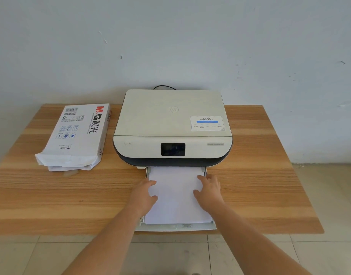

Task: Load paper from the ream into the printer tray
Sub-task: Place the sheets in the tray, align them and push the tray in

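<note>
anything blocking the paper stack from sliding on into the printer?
Nothing visible. The paper stack lies in the pulled-out tray, both hands resting on it: left hand, right hand. Its far edge already meets the printer slot.

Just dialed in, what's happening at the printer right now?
A person is loading paper. The printer sits on a wooden table with its tray pulled out toward them. A stack of white paper lies in the tray, and the left hand and right hand rest on its side edges. The opened ream lies to the printer's left.
</note>
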{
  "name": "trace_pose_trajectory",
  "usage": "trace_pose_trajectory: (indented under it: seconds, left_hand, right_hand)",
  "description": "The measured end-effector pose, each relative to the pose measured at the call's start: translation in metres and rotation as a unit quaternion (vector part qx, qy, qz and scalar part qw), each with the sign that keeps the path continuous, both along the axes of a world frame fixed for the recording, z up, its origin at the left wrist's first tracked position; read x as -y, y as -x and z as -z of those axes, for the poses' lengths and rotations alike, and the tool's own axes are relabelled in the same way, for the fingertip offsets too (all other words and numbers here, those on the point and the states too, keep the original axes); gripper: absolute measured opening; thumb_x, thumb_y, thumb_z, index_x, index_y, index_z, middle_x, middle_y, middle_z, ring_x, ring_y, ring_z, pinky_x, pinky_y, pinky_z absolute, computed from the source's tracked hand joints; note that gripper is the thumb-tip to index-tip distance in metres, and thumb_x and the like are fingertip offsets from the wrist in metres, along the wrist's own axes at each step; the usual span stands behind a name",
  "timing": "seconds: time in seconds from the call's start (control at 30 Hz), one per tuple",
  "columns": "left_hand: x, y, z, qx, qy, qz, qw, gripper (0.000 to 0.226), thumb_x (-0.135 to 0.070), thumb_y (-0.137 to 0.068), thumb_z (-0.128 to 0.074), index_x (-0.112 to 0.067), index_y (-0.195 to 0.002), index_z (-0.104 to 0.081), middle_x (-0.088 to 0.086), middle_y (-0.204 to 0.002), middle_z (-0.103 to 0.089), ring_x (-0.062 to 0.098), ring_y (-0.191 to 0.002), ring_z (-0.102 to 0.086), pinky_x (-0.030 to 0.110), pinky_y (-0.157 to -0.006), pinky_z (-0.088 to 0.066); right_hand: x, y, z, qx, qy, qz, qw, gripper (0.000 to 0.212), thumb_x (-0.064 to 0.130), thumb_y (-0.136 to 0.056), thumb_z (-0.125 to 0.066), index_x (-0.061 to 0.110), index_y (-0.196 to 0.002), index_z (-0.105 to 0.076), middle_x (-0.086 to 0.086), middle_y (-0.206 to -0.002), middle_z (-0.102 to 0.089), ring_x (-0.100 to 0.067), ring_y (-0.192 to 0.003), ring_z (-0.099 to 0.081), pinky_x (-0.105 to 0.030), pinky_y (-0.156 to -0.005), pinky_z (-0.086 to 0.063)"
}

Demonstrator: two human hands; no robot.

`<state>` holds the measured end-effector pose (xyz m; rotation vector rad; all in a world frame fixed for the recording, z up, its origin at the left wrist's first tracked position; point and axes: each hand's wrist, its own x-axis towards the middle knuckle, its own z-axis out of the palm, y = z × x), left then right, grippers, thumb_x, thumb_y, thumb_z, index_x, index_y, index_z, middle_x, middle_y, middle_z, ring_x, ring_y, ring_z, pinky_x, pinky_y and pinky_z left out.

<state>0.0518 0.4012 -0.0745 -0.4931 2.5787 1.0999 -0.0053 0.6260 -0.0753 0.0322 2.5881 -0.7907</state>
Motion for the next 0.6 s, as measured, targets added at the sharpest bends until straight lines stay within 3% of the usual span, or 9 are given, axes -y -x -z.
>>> trace_pose_trajectory:
  seconds: [0.17, 0.33, 0.47, 0.6]
  left_hand:
    - [0.011, -0.013, 0.001, -0.013, 0.067, 0.089, 0.994, 0.053, -0.021, -0.088, -0.063, -0.02, -0.138, -0.045, -0.001, -0.151, -0.029, 0.017, -0.138, -0.025, 0.031, -0.114, -0.024]
    - [0.009, -0.027, 0.006, -0.006, 0.164, 0.247, 0.955, 0.06, -0.044, -0.086, -0.057, -0.026, -0.141, -0.04, -0.009, -0.155, -0.017, 0.013, -0.142, -0.013, 0.031, -0.115, -0.016]
    - [0.0, -0.026, 0.007, -0.004, 0.248, 0.322, 0.914, 0.071, -0.055, -0.08, -0.052, -0.032, -0.144, -0.031, -0.008, -0.159, -0.004, 0.015, -0.145, 0.007, 0.04, -0.118, 0.0]
    - [0.003, -0.026, 0.007, 0.012, 0.262, 0.334, 0.905, 0.078, -0.057, -0.078, -0.052, -0.035, -0.147, -0.022, -0.008, -0.159, 0.006, 0.016, -0.145, 0.013, 0.041, -0.118, 0.004]
  right_hand:
    - [-0.011, -0.009, 0.0, -0.042, 0.011, -0.034, 0.998, 0.049, 0.022, -0.094, -0.053, 0.019, -0.141, -0.042, 0.0, -0.15, -0.024, -0.02, -0.138, -0.022, -0.032, -0.111, -0.03]
    - [-0.019, -0.019, 0.0, -0.052, -0.066, -0.262, 0.962, 0.053, 0.033, -0.093, -0.054, 0.03, -0.143, -0.039, 0.008, -0.155, -0.021, -0.015, -0.143, -0.016, -0.035, -0.113, -0.029]
    - [-0.027, -0.019, 0.002, -0.053, -0.136, -0.331, 0.932, 0.072, 0.044, -0.086, -0.059, 0.034, -0.149, -0.026, 0.008, -0.161, -0.003, -0.018, -0.147, -0.001, -0.041, -0.118, -0.014]
    - [-0.034, -0.019, 0.005, -0.058, -0.172, -0.366, 0.913, 0.083, 0.05, -0.081, -0.061, 0.035, -0.151, -0.018, 0.006, -0.162, 0.002, -0.018, -0.148, 0.004, -0.039, -0.118, 0.001]
